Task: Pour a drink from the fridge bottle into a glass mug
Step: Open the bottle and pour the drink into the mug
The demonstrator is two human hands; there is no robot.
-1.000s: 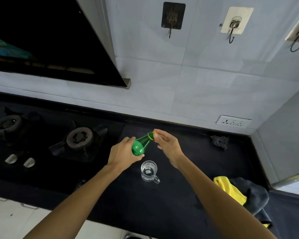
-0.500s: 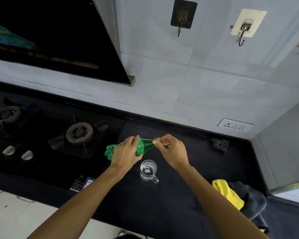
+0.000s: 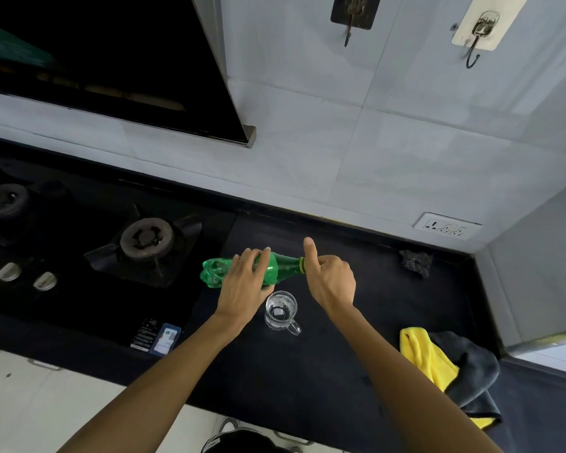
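Nothing is showing legibly: print on the small card (image 3: 160, 336) at the counter's (image 3: 307, 380) front edge is staying too blurred.

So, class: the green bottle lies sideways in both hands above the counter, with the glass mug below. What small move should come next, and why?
Probably finish twisting off the cap: the right hand is closed round the cap end of the green bottle, whose yellow ring still shows at the neck, while the left hand steadies its body. The glass mug stands upright on the counter, apparently empty.
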